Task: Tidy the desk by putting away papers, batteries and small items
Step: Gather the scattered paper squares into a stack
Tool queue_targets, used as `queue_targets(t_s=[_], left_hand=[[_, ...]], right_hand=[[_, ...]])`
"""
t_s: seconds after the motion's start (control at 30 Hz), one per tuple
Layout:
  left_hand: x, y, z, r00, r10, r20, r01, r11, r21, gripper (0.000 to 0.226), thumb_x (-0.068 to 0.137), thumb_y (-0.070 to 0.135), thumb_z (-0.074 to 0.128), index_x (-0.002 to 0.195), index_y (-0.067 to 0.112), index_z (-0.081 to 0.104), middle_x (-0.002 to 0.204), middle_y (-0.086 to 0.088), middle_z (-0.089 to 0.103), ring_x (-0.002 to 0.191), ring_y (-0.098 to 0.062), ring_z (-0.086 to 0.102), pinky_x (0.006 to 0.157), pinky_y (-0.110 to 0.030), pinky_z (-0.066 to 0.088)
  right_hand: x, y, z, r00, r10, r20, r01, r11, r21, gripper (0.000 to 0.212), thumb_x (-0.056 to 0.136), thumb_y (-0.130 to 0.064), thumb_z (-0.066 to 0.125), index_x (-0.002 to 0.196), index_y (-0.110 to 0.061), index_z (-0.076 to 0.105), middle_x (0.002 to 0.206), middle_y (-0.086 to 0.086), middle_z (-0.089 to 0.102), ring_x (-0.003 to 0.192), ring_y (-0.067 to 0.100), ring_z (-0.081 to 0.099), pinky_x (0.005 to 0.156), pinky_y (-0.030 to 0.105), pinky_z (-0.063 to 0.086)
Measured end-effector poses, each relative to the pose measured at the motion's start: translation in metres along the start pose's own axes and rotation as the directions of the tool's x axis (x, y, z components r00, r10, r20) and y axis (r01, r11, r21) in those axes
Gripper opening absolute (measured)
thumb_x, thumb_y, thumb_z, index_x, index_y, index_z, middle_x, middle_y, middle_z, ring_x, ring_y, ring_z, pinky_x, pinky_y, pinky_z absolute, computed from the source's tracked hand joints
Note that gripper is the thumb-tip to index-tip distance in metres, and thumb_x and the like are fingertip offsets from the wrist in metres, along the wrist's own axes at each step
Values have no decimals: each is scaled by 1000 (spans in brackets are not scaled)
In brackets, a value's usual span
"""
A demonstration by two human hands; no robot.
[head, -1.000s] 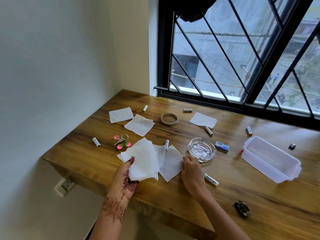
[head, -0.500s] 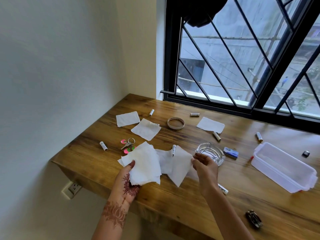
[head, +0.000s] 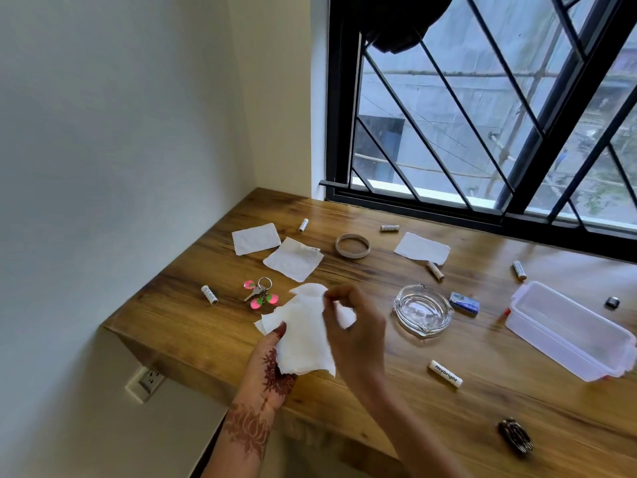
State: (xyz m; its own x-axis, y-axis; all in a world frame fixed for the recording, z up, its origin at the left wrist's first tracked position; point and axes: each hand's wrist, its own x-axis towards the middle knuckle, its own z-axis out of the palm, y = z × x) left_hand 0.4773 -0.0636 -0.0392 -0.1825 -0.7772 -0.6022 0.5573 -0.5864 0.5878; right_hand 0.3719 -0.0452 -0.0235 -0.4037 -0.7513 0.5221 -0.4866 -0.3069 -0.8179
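Note:
My left hand [head: 272,367] grips a stack of white paper squares [head: 303,339] above the desk's front edge. My right hand [head: 351,326] pinches the top edge of that stack, fingers curled. Three more white paper squares lie on the desk: one at the far left [head: 255,238], one next to it [head: 293,259], one near the window [head: 422,247]. Several batteries lie scattered, among them one at the left [head: 210,294] and one near the front [head: 445,373]. A clear plastic box [head: 568,331] stands open at the right.
A key ring with pink tags [head: 260,293], a tape ring [head: 352,246], a glass ashtray [head: 423,309], a small blue box [head: 464,302], a dark clip [head: 515,435] and a small dark item [head: 612,301] lie on the wooden desk [head: 482,401]. A barred window runs behind.
My right hand lifted the paper square off the desk and brought it left onto the stack in my left hand. The battery that lay beside that square is out of sight behind my hand.

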Motion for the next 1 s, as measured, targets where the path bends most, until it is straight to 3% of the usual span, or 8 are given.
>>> queue_targets(t_s=[0.13,0.2,0.27,0.33,0.4,0.53,0.73,1.0], left_hand=[[-12,7,0,999,44,12,-43,997,-71,25,95,27,44,90,9,61,70,-13,69,72,-25,62,46,-23,56],[-3,-10,4,941,297,-162,-280,953,119,20,94,19,49,91,6,63,79,-14,61,73,-23,60,54,-23,56],[-6,1,7,946,259,-193,-264,965,2,21,91,13,55,106,0,61,94,-14,59,84,-23,62,71,-25,52],[1,-4,-3,939,277,-202,-284,959,-4,31,96,12,45,122,-1,55,111,-16,59,86,-27,59,66,-20,52],[-11,-1,-7,996,91,-18,-91,995,-33,41,97,28,41,127,1,51,99,-15,66,76,-27,59,52,-21,54],[1,23,-20,1000,19,-10,-18,993,118,28,94,26,48,107,3,58,61,-8,70,69,-23,63,53,-28,55],[4,29,-31,998,42,-44,-41,998,38,36,94,19,49,125,1,49,94,-11,62,84,-25,59,54,-30,57],[3,33,-29,1000,17,-3,-17,999,37,27,95,18,47,118,3,51,91,-11,62,80,-25,58,42,-27,55]], right_hand=[[-30,8,20,949,-173,265,199,977,-74,13,80,-7,65,91,-14,65,94,3,70,88,5,61,78,5,46],[-40,13,25,903,-215,371,266,959,-92,15,83,-13,63,97,-16,62,99,4,69,90,12,65,78,15,53],[-47,17,28,866,-258,428,343,930,-134,21,84,-18,62,105,-18,58,105,3,68,90,15,65,76,19,53],[-50,19,30,853,-257,455,356,923,-147,27,88,-25,58,113,-20,52,113,1,64,92,15,64,76,21,54],[-49,18,32,857,-200,476,293,947,-129,29,92,-32,48,118,-21,49,119,-1,61,94,13,63,76,23,56],[-37,23,32,926,-60,372,114,986,-125,28,93,-32,49,115,-16,55,121,1,59,93,6,57,72,8,46],[-8,78,15,916,387,107,-317,861,-398,30,88,-27,60,109,-7,58,108,8,59,96,15,51,76,20,41],[7,102,24,844,535,19,-421,685,-594,22,84,-33,62,95,-13,63,97,2,59,94,19,53,80,36,48]])
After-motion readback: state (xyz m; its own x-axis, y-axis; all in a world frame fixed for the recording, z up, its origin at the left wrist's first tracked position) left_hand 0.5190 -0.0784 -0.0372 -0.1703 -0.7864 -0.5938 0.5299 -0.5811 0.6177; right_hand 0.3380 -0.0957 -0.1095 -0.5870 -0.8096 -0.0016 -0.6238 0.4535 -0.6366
